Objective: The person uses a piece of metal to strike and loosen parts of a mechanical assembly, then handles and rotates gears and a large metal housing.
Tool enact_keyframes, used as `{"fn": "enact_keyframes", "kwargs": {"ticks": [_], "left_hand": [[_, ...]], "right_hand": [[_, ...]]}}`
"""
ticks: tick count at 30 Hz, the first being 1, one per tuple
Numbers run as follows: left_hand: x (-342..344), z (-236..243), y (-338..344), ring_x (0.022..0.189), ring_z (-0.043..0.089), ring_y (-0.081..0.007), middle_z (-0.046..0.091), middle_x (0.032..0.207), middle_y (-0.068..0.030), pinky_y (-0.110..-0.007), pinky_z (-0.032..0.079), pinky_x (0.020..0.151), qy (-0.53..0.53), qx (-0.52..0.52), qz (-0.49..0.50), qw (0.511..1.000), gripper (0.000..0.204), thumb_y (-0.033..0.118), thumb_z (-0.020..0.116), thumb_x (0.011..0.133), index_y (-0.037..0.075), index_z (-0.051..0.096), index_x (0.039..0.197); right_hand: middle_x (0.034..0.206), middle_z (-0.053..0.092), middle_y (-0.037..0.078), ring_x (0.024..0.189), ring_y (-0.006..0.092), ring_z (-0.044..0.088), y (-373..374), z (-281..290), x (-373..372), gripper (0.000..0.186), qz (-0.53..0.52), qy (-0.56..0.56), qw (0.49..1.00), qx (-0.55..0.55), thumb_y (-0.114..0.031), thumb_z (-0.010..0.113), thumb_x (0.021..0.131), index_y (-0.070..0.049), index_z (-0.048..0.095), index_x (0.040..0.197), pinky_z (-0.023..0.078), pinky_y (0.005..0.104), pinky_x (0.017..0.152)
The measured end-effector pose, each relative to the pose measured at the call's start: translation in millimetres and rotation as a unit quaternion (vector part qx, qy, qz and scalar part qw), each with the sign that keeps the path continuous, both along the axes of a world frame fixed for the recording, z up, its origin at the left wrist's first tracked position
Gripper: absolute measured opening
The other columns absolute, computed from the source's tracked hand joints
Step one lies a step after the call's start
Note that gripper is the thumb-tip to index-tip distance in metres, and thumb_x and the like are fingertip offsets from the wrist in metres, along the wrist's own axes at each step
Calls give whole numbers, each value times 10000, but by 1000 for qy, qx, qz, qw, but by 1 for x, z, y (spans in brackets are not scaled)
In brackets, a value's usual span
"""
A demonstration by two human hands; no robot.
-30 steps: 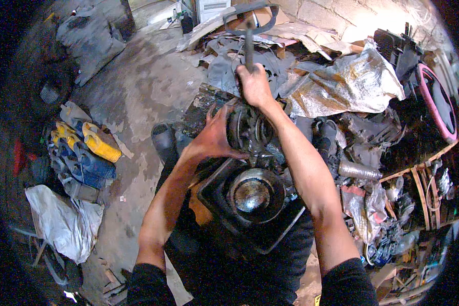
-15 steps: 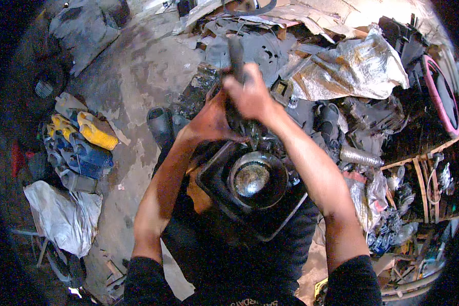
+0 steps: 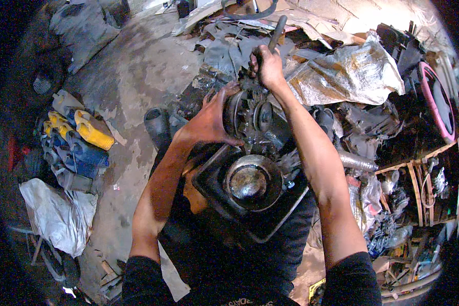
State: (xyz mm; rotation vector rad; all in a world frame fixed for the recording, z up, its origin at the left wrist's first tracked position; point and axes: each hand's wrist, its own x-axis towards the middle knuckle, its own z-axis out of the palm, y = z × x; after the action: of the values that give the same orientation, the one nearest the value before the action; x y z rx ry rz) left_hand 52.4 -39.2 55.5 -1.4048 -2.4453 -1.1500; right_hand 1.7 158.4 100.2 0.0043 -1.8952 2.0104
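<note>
My left hand is wrapped around the left side of a greasy, toothed metal machine part, its thumb and fingers spread along the round rim. A round disc sits on the right of that part. Above it, my right hand is closed around a dark rod-like tool, whose bare end points up and away; its lower end blends into the dark metal. Nearer to me, a black tray carries a round metal bowl with a shiny, dirty inside.
Blue and yellow plastic containers and a white sack lie on the left. A silvery sheet is spread at the far right, near a pink-rimmed oval object. Wooden slats and metal scraps crowd the right side.
My right hand has moved away and slightly right, with the rod-like tool now tilted to the right. The machine part is more exposed. My left hand stays nearly in place.
</note>
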Motion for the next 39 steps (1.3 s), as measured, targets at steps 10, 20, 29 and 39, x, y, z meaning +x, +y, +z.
{"fn": "enact_keyframes", "kwargs": {"ticks": [10, 20, 29, 39], "left_hand": [[-1, 8, -3, 1314, 324, -322, 376, 1389, -146, -536, 152, 1089, -43, -15, -11, 999, 1260, 457, 885, 435, 56, 186, 1404], [-20, -44, -12, 1300, 343, -301, 378, 1377, -151, -474, 182, 1101, -27, 63, -76, 995, 1100, 306, 860, 461, 41, 301, 1370], [-9, -25, 5, 1309, 314, -340, 361, 1377, -194, -516, 162, 1090, 40, 42, -27, 998, 1271, 476, 883, 424, 2, 205, 1389], [-10, -27, -2, 1331, 283, -318, 346, 1386, -176, -577, 124, 1068, -47, 60, -50, 996, 1218, 499, 864, 441, 40, 246, 1385]], "right_hand": [[556, 481, 59, 401, 158, 396, 16, -25, -4, 363, -23, 60, 998, 11, -325, 421, 910, -44, 505, 696, 345, 298, 406], [745, 613, 110, 718, 201, 583, -69, 3, 99, 172, 198, 186, 895, 353, -43, 560, 726, 28, 605, 876, 472, 344, 670], [836, 571, 221, 806, 325, 534, -34, -14, 40, 258, -46, 209, 891, 400, -221, 573, 828, 33, 562, 872, 421, 424, 771], [922, 586, 144, 970, 297, 552, -48, -18, 100, 247, 61, 214, 913, 340, -84, 532, 782, -18, 570, 1018, 392, 419, 885]]}}
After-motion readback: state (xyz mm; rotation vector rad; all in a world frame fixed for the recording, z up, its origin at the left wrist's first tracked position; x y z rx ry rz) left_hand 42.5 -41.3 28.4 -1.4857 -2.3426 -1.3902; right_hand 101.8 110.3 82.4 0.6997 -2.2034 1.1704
